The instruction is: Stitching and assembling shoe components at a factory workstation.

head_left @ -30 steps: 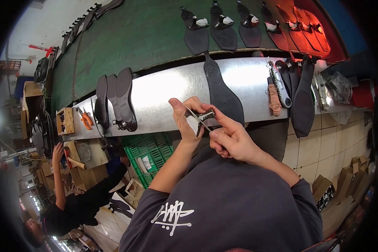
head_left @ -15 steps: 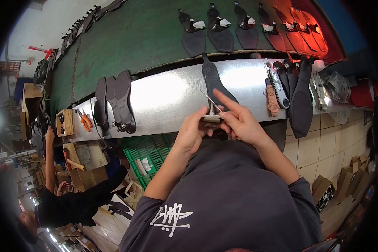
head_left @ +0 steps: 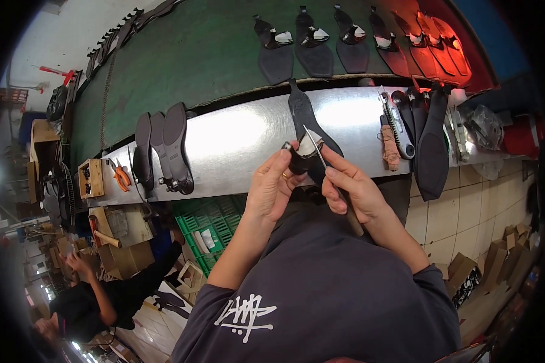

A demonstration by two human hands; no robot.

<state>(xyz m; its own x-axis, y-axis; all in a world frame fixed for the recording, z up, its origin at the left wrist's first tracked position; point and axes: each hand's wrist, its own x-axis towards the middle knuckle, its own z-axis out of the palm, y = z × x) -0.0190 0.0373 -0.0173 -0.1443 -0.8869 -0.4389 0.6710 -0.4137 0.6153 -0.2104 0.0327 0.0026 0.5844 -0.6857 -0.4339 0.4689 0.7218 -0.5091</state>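
Between my hands is a glossy black sandal strap [head_left: 301, 164] with white lining showing on top. My left hand [head_left: 271, 186] pinches it at its left end. My right hand [head_left: 356, 184] grips an awl-like tool [head_left: 316, 147] with a thin metal shaft and a long handle running back under the palm. The shaft lies across the strap's white lining, its tip pointing up and away. Just beyond my hands, a dark insole [head_left: 307, 109] rests on the metal ledge, its near part partly hidden by the strap and my right hand.
Dark soles [head_left: 174, 145] lie on the metal ledge [head_left: 236, 136] at left, beside orange-handled pliers [head_left: 122, 175] and a wooden box [head_left: 91, 179]. At right are a utility knife [head_left: 398, 124] and more soles [head_left: 432, 151]. Sandals [head_left: 313, 51] line the green bench. A co-worker [head_left: 97, 296] is at lower left.
My left hand has turned the strap up so its white lining faces me. The tool has swung steeper in my right hand, whose index finger has come down. The co-worker's arm has drawn back.
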